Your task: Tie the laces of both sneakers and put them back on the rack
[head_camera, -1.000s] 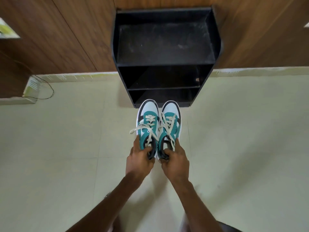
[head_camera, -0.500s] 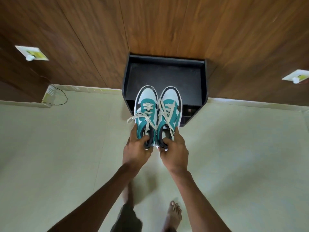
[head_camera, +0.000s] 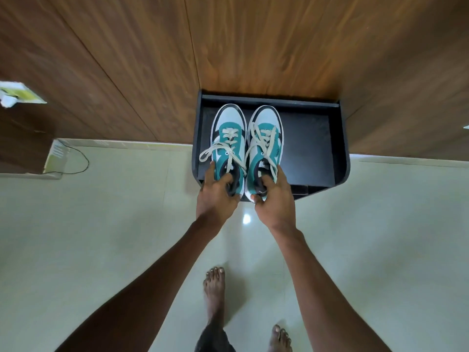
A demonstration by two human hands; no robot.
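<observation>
Two teal, white and black sneakers with cream laces tied in bows sit side by side over the left half of the black rack's top shelf (head_camera: 312, 148). My left hand (head_camera: 218, 191) grips the heel of the left sneaker (head_camera: 228, 138), thumb inside its opening. My right hand (head_camera: 275, 196) grips the heel of the right sneaker (head_camera: 265, 141) the same way. The toes point at the wall. Both heels reach past the shelf's front edge. Whether the soles rest on the shelf I cannot tell.
The rack stands against a brown wood-panel wall (head_camera: 253, 41). Pale tiled floor (head_camera: 380, 237) lies all around. My bare feet (head_camera: 215, 288) stand just short of the rack. A thin cable (head_camera: 81, 158) loops on the floor at the left, beside a wall corner.
I have stepped closer to the rack and stood over it. Both hands carried the sneakers forward, from in front of the rack to over its top shelf.
</observation>
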